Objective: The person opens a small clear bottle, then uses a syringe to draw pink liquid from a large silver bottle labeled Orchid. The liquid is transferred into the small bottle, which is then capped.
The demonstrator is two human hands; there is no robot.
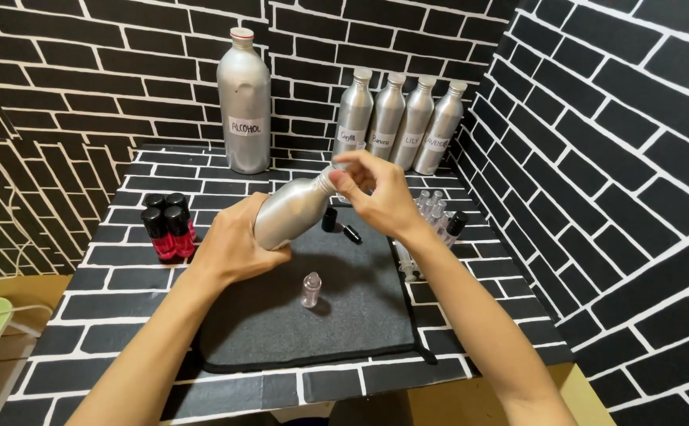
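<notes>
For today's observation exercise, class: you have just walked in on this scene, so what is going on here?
A person holds a tilted silver bottle over a dark mat. The left hand wraps around its body, while the right hand has a grip at its neck, where the cap would be. A small clear vial stands open on the mat below. Red vials with black caps stand to the left; four smaller silver bottles and one large one line the back wall.

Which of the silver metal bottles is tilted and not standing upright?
The one held in both hands above the dark mat; the five others stand upright by the back wall.
</notes>
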